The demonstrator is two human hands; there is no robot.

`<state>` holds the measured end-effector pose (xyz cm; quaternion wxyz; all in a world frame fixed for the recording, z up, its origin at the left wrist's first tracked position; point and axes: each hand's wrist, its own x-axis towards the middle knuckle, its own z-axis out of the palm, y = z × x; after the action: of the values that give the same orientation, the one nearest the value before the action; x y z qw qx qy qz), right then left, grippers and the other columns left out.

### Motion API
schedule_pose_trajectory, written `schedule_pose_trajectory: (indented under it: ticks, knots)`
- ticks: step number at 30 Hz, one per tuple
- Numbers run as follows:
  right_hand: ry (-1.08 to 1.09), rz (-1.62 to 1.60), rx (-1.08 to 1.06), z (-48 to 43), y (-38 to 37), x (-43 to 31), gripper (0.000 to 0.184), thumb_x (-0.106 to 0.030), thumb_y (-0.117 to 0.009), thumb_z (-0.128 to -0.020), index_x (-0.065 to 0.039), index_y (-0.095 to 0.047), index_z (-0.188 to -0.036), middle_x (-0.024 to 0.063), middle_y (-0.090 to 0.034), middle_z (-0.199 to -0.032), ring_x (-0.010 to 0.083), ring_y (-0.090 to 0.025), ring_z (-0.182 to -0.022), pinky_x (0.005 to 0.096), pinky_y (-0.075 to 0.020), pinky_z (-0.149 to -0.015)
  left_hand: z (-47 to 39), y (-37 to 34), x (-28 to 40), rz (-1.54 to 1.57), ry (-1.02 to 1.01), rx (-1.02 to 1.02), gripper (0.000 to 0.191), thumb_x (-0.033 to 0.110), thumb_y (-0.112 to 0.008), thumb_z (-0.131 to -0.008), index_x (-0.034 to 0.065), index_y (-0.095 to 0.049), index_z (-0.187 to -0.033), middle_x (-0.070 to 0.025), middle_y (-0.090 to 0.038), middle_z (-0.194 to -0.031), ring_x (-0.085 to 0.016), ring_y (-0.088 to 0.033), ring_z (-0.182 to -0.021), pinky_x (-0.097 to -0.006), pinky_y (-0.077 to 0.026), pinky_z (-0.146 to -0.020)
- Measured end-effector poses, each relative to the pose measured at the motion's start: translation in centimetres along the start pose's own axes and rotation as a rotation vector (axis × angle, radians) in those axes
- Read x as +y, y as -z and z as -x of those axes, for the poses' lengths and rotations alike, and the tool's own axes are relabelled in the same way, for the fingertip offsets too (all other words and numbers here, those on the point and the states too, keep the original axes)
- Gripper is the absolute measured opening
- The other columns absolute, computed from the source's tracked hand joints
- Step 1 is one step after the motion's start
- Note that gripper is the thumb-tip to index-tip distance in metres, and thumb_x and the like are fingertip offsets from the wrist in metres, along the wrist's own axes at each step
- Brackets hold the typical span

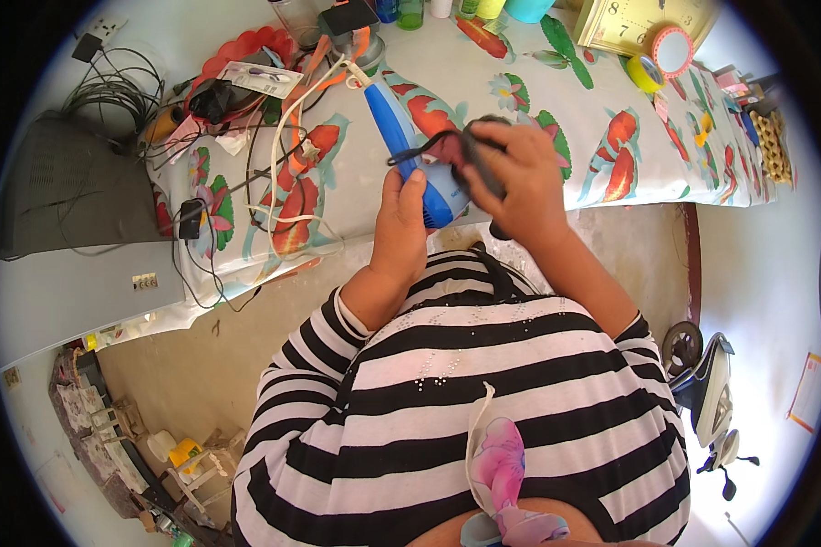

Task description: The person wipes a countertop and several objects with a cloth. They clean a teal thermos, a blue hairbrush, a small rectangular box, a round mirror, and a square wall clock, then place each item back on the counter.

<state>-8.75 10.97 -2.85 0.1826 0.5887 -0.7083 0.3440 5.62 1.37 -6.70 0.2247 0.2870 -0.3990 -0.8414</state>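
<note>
My left hand grips a blue hair dryer by its body, near the round head. The dryer is tilted, its handle pointing up and left, and a white cord runs from the handle's end. Against the light blue nozzle side, my right hand holds a dark cloth with a reddish patch and a black loop that hangs over the dryer. Motion blurs the cloth and the right fingers, so its exact shape is unclear. Both hands are above the table's near edge.
A fish-patterned tablecloth covers the table. To the left are a dark television, tangled black cables and a red basket. A clock, yellow tape roll and round mirror stand at the back right.
</note>
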Motion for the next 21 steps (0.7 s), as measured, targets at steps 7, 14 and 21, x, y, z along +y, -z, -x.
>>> schedule_pose_trajectory:
  ticks: [7,14,21]
  knots:
    - [0.184,-0.089,0.012,-0.2,0.3,-1.8,0.041,-0.015,-0.081,-0.062,-0.012,-0.073,-0.102,0.0024,-0.065,-0.113,0.0262,-0.061,-0.1,0.039,-0.0487,-0.087,0.1,0.9,-0.7,0.019,-0.06,-0.004,0.036,0.031,-0.046,-0.106,0.0078,-0.047,-0.133,-0.008,-0.058,-0.126,-0.021,-0.063,-0.111,-0.0384,-0.058,-0.089]
    - [-0.497,-0.366,0.06,1.1,-0.7,2.3,0.022,-0.016,-0.075,-0.086,-0.005,-0.073,-0.105,0.0074,-0.069,-0.107,0.0245,-0.062,-0.104,0.0376,-0.0481,-0.091,0.9,0.8,1.0,-0.039,0.036,-0.072,0.049,0.038,-0.051,-0.101,0.0036,-0.045,-0.136,-0.0149,-0.055,-0.125,-0.027,-0.064,-0.107,-0.0429,-0.059,-0.087]
    - [-0.372,-0.594,0.038,0.1,1.0,-0.2,0.032,-0.021,-0.08,-0.081,-0.005,-0.068,-0.107,0.0108,-0.063,-0.123,0.0242,-0.061,-0.106,0.037,-0.0486,-0.091,0.8,2.2,0.2,-0.51,-0.097,-0.151,0.053,0.019,-0.073,-0.087,0.0028,-0.05,-0.132,-0.0087,-0.061,-0.112,-0.014,-0.062,-0.093,-0.03,-0.055,-0.078]
